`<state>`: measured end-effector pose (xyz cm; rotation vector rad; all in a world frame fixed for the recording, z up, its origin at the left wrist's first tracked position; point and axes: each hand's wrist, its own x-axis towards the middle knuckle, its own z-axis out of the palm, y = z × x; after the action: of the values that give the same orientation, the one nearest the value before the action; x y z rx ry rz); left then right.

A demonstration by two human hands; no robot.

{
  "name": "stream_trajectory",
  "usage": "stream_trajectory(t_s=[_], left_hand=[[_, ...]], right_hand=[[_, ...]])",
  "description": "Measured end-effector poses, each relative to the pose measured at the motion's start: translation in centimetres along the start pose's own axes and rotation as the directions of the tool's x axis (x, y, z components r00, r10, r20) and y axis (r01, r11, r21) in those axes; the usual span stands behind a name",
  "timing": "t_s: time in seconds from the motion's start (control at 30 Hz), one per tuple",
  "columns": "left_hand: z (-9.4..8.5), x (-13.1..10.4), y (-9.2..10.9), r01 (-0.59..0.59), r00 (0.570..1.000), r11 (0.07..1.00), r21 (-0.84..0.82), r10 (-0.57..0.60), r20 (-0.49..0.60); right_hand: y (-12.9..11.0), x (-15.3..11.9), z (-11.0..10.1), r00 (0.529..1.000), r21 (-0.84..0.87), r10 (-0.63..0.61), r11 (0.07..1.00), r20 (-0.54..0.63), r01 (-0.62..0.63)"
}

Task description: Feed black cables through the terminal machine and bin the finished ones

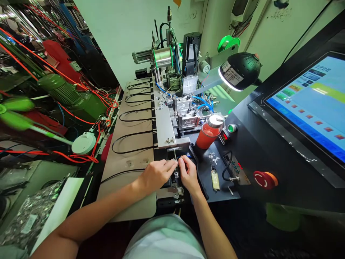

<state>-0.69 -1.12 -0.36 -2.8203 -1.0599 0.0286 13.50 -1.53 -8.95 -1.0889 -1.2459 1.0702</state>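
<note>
At the front end of the machine's track, my left hand [160, 172] reaches in from the left with its fingers together and their tips at a small metal fixture [176, 174]. My right hand [188, 172] is beside it, thumb and forefinger pinched. The fingertips of both hands nearly meet; whatever they hold is too small or hidden to name. Just beyond them lies a flat metal cover plate [165, 126] with screws at its near end. Left of the track, several black cable loops [132, 136] lie on a beige plate [137, 158], their ends running into the track.
On the right stand a red bottle [207, 136] with a silver lid, a lit black lamp [239, 71], a red emergency stop button [265, 180] and a touchscreen [309, 93]. A wire spool [163, 57] sits at the back. Bagged metal parts [35, 205] lie at lower left.
</note>
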Motion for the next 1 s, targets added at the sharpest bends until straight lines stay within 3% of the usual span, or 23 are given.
stream_trajectory(t_s=[0.1, 0.2, 0.3, 0.47, 0.67, 0.83, 0.93, 1.0], left_hand=[[-0.5, 0.3, -0.2, -0.041, 0.997, 0.999, 0.001, 0.041, 0.062], [-0.8, 0.0, -0.7, 0.141, 0.988, 0.976, -0.165, -0.130, 0.078], [-0.7, -0.4, -1.2, 0.332, 0.942, 0.902, -0.276, -0.304, 0.142], [-0.6, -0.4, -1.2, 0.364, 0.924, 0.903, -0.230, -0.319, 0.209], [-0.4, -0.6, -1.1, 0.354, 0.926, 0.913, -0.201, -0.312, 0.212], [-0.8, 0.0, -1.1, 0.385, 0.915, 0.887, -0.255, -0.331, 0.230], [-2.5, -1.1, -3.1, 0.409, 0.910, 0.840, -0.357, -0.349, 0.223], [-4.2, -3.8, -5.8, 0.441, 0.896, 0.812, -0.383, -0.376, 0.236]], right_hand=[[0.1, -0.1, -0.3, 1.000, 0.003, 0.017, 1.000, 0.009, -0.017], [-0.3, -0.2, -1.1, 1.000, -0.108, -0.008, 0.994, -0.028, 0.005], [-1.2, -0.4, -2.0, 0.990, -0.271, -0.135, 0.955, -0.041, 0.119], [-1.9, -1.2, -2.5, 0.940, -0.418, -0.327, 0.844, 0.098, 0.337], [-2.2, -1.8, -3.7, 0.910, -0.501, -0.375, 0.830, -0.176, 0.246], [-3.0, -2.2, -4.1, 0.906, -0.453, -0.358, 0.862, -0.226, 0.228], [-3.5, -2.5, -4.3, 0.908, -0.422, -0.360, 0.873, -0.216, 0.246], [-3.8, -2.6, -4.6, 0.912, -0.399, -0.356, 0.881, -0.202, 0.256]])
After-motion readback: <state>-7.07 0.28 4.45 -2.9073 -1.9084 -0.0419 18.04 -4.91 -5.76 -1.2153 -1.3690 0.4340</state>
